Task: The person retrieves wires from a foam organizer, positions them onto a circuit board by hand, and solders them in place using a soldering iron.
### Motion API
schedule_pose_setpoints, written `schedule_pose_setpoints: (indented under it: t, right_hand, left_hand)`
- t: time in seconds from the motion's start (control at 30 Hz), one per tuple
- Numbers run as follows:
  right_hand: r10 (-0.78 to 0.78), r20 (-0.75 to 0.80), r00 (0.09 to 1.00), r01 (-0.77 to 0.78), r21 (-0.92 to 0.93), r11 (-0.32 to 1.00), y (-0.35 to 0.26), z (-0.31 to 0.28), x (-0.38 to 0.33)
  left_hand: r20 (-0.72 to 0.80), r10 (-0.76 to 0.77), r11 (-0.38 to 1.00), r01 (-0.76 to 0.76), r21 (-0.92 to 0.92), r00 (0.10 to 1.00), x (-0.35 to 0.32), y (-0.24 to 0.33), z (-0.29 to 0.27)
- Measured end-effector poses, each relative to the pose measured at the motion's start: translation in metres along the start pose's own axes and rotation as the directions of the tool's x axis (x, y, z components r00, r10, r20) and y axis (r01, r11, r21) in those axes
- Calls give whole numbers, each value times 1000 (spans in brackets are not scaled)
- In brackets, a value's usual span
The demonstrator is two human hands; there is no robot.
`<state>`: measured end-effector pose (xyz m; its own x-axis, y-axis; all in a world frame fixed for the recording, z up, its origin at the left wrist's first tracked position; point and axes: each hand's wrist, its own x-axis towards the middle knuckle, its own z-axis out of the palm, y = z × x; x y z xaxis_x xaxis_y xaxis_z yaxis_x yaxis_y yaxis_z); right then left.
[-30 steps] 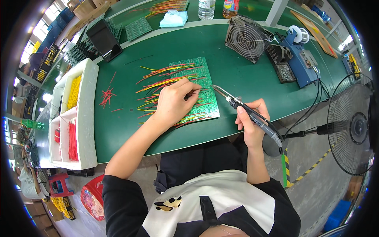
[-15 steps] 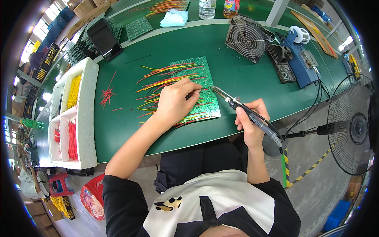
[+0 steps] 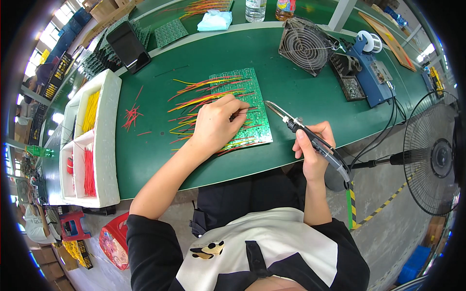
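Note:
A green circuit board [image 3: 262, 127] lies on the bench, with rows of red, yellow and black wires [image 3: 194, 101] trailing off its left side. Over the middle of the board is my left hand [image 3: 219, 121], its thumb and fingers pinched on a thin dark wire whose end reaches toward the board's right side. My right hand [image 3: 314, 150] grips a soldering iron [image 3: 310, 138] by its dark handle. The iron's metal tip points up and left, just past the board's right edge. Part of the wires is hidden under my left hand.
Left stands a white foam box [image 3: 109, 145] of yellow and red wires, beside loose red wires [image 3: 131, 116]. A phone [image 3: 127, 47], stacked boards, a blue cloth [image 3: 215, 21] and bottles [image 3: 255, 9] line the back. Right are a square fan [image 3: 303, 48] and a blue soldering station [image 3: 373, 80].
My right hand has drawn the soldering iron slightly to the right, so its tip has come away from the wires at the board's right edge. My left hand has stayed in place.

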<state>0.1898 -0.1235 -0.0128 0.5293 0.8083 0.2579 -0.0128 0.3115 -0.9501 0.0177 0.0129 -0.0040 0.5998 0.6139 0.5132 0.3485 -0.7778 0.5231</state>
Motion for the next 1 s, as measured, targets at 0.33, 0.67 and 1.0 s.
schedule_pose_setpoints:
  t: [0.33, 0.67, 1.0]
  right_hand:
    - [-110, -160, 981, 95, -100, 991, -5, -5, 17]
    - [-212, -363, 907, 167, -151, 974, 2, -17, 36]
    - [-228, -302, 926, 192, -146, 971, 3, -18, 38]
  left_hand:
    - [9, 57, 995, -57, 84, 998, 0, -1, -5]
    - [17, 160, 970, -160, 185, 987, -4, 20, -44]
    - [202, 272, 920, -316, 232, 941, -19, 19, -12]
